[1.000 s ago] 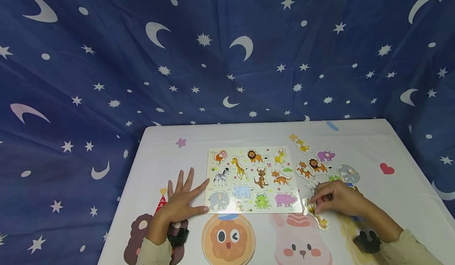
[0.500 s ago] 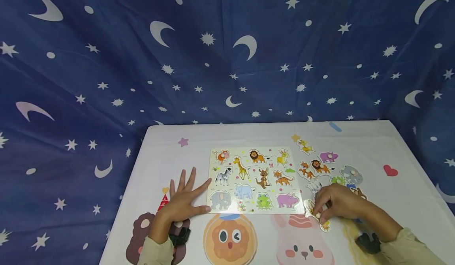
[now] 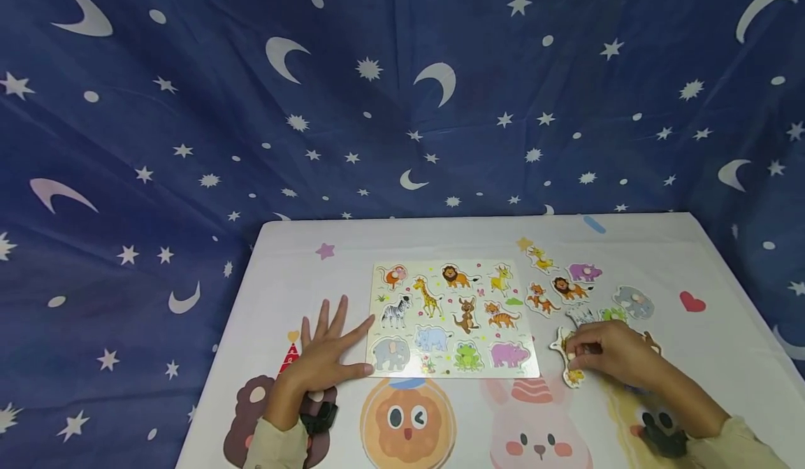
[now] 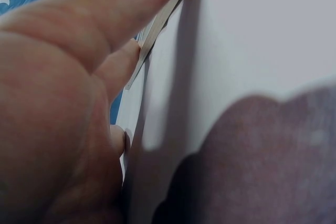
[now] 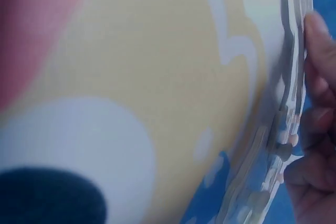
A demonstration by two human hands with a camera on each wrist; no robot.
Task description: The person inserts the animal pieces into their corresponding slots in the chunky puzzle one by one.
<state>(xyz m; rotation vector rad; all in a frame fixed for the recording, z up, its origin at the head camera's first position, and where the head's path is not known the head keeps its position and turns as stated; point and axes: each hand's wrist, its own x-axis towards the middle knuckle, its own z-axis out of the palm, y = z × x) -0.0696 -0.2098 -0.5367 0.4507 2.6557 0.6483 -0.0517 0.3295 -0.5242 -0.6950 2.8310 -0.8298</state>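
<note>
My right hand (image 3: pixel 613 347) pinches a giraffe puzzle piece (image 3: pixel 574 377) between thumb and fingers, just right of the animal puzzle board (image 3: pixel 527 347). Part of the giraffe is hidden behind the fingers. In the right wrist view, the fingers (image 5: pixel 320 45) appear at the right edge, beside pegged pieces. On the board's left side lies my left hand (image 3: pixel 333 354), its fingers spread, with forefinger and thumb at the board's edge. The left wrist view shows the fingers reaching the board's thin edge (image 4: pixel 152 32). Printed animals, among them a giraffe (image 3: pixel 428 298) and a zebra (image 3: pixel 395 312), cover the board.
Loose pieces lie right of the board: a lion (image 3: pixel 569 289), a tiger (image 3: pixel 541 300), a purple hippo (image 3: pixel 585 272), a grey elephant (image 3: pixel 635 302), a yellow antelope (image 3: pixel 539 258), a frog (image 3: pixel 613 313) and a zebra (image 3: pixel 580 315). Behind the table hangs a blue starry cloth (image 3: pixel 352 105).
My right hand has drawn the giraffe piece rightward, away from the board, and turned it more upright. The zebra, frog and elephant pieces have shifted right. The left hand stays put.
</note>
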